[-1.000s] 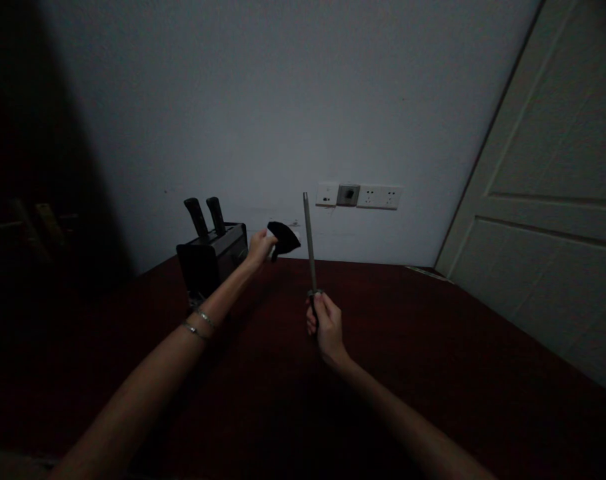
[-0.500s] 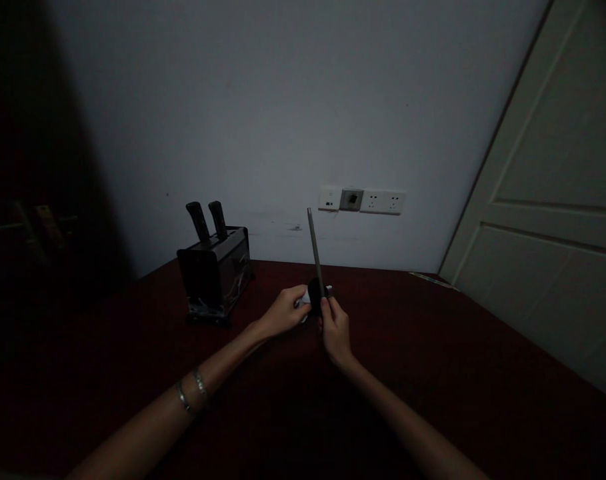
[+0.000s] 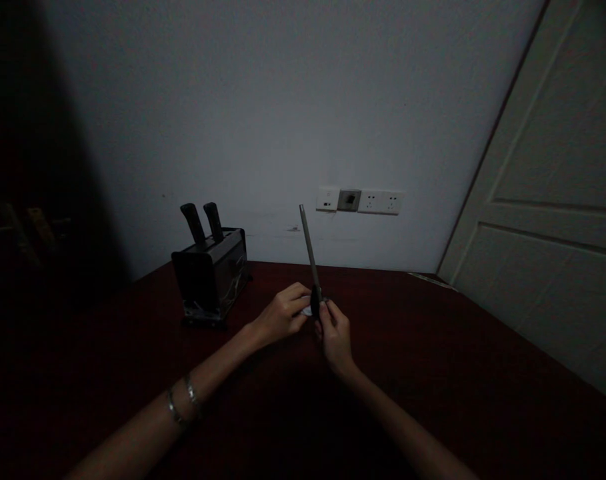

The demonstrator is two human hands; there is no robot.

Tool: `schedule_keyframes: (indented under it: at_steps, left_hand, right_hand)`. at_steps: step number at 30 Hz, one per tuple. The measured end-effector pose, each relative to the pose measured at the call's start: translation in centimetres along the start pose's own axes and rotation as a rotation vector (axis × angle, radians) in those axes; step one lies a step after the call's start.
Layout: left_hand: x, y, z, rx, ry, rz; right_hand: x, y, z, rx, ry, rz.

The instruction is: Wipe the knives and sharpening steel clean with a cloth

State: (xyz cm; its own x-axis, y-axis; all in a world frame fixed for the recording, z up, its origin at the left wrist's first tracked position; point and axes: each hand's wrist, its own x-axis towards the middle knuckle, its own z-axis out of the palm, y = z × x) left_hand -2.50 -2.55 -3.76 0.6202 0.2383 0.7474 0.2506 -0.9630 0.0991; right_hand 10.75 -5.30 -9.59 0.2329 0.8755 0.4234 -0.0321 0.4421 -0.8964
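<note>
My right hand (image 3: 335, 333) is closed around the dark handle of a grey sharpening steel (image 3: 309, 250), which points up and leans slightly left. My left hand (image 3: 281, 313) is closed right beside it, pinching a small black-and-white thing (image 3: 309, 309) against the base of the rod; I cannot make out what that thing is. Both hands hover just above the dark red table (image 3: 433, 373). Two thin bracelets (image 3: 183, 403) ring my left wrist.
A black knife block (image 3: 210, 273) with two dark handles (image 3: 200, 223) sticking up stands at the back left of the table by the wall. A row of wall sockets (image 3: 360, 200) sits behind the rod. A white door (image 3: 557, 220) is on the right.
My left hand came back from near the knife block with the small dark thing and brought it to the base of the steel. The steel has tilted slightly left.
</note>
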Motion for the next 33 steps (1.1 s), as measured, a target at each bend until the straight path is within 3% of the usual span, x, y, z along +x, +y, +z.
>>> schedule_keyframes:
  at_steps: [6,9,11,15,17,25,30,33]
  left_hand:
    - [0.1,0.6,-0.2,0.012,0.084,0.105]
    - [-0.1,0.8,-0.2,-0.074,0.150,0.048]
    - [-0.2,0.8,-0.2,-0.135,0.235,-0.080]
    - [0.3,0.3,-0.6,-0.151,0.501,-0.517]
    - [1.0,0.0,-0.8,-0.182,0.535,-0.643]
    - [3.8,1.5,-1.0,-0.619,0.120,-0.577]
    - [3.4,1.4,-1.9,-1.047,-0.131,-0.626]
    - [2.9,0.8,-2.2,-1.294,-0.197,-0.686]
  right_hand:
    - [0.0,-0.5,0.1,0.036,-0.040,-0.012]
    - [0.1,-1.2,-0.1,0.081,-0.092,-0.010]
    - [0.3,-1.8,-0.3,0.118,-0.114,-0.014]
    - [0.7,-2.7,-0.9,0.200,-0.115,-0.031]
    - [0.7,-3.1,-1.0,0.251,-0.144,-0.017]
    - [0.2,-3.3,-1.1,0.403,-0.359,0.075]
    - [0.2,-3.5,-1.1,0.476,-0.370,0.160]
    - [0.2,-3.9,-0.9,0.537,-0.363,0.220]
